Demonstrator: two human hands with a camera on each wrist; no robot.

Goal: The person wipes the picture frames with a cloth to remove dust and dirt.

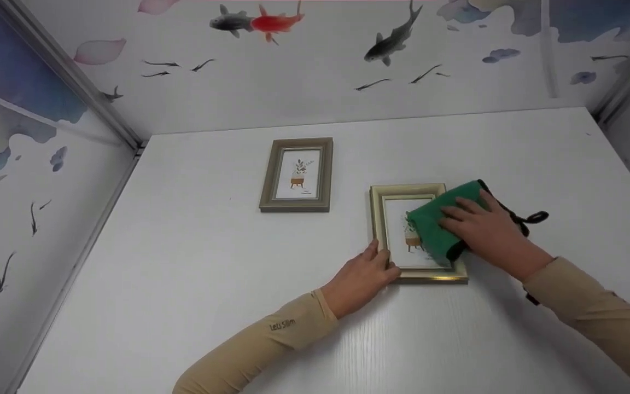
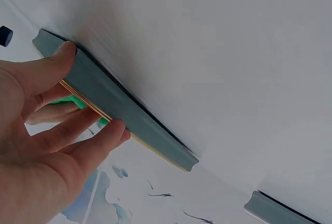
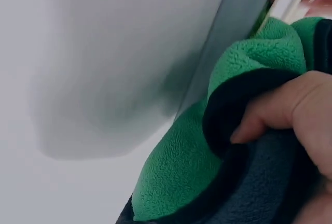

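Note:
A gold picture frame (image 1: 430, 275) with a plant print sits on the white panel, right of centre. My left hand (image 1: 360, 280) holds it by its lower left corner. In the left wrist view the thumb (image 2: 63, 58) lies on the frame's side (image 2: 119, 97), with fingers along the gold front edge. My right hand (image 1: 493, 232) presses a folded green cloth (image 1: 436, 219) with black trim over the right part of the print. In the right wrist view its thumb (image 3: 270, 112) hooks over the dark edge of the cloth (image 3: 181, 156). The cloth hides the frame's right side.
A second, brown-grey picture frame (image 1: 324, 175) with a similar plant print sits up and left on the same white panel (image 1: 194, 246). Walls painted with fish (image 1: 391, 41) meet it at the top and left. A black loop (image 1: 536, 217) hangs off the cloth.

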